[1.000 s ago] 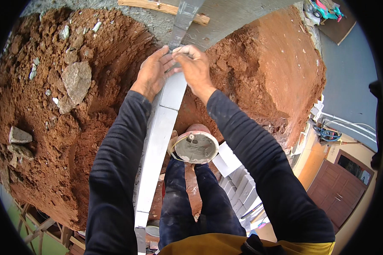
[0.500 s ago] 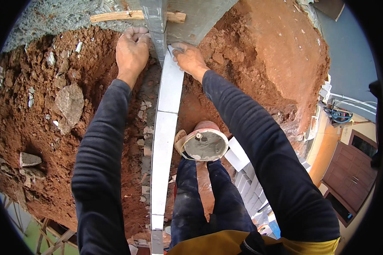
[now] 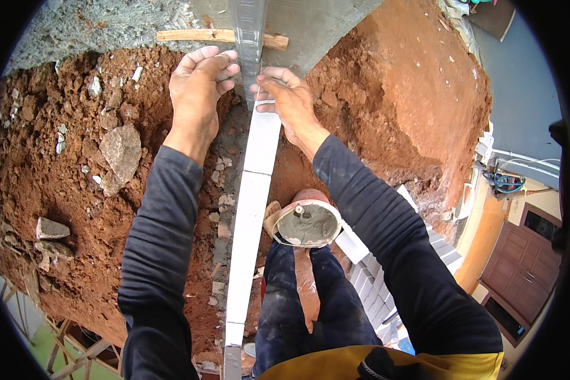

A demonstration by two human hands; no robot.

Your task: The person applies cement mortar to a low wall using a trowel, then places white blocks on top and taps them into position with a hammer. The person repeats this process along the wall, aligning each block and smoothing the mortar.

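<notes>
My left hand (image 3: pixel 199 88) is held just left of a grey upright post (image 3: pixel 247 44), fingers curled and thumb drawn to the fingertips. On the other side, my right hand (image 3: pixel 289 104) hovers over the far end of a row of white blocks (image 3: pixel 253 196), its thumb and fingers pinched together near the post's edge. Whatever either hand grips is too thin or hidden to make out. The blocks run from the post back toward me in one narrow line. A wooden strip (image 3: pixel 196 35) lies crosswise behind the post.
A bucket of grey mortar (image 3: pixel 308 223) stands by my legs, right of the blocks. Red soil with a large stone (image 3: pixel 121 152) banks up on the left. Several stacked blocks (image 3: pixel 370 288) sit at lower right, near a brown double door (image 3: pixel 519 263).
Both hands have come away from the post's base, and more of their fingers shows. My right hand has shifted slightly right and nearer to me. The whole view has shifted a little.
</notes>
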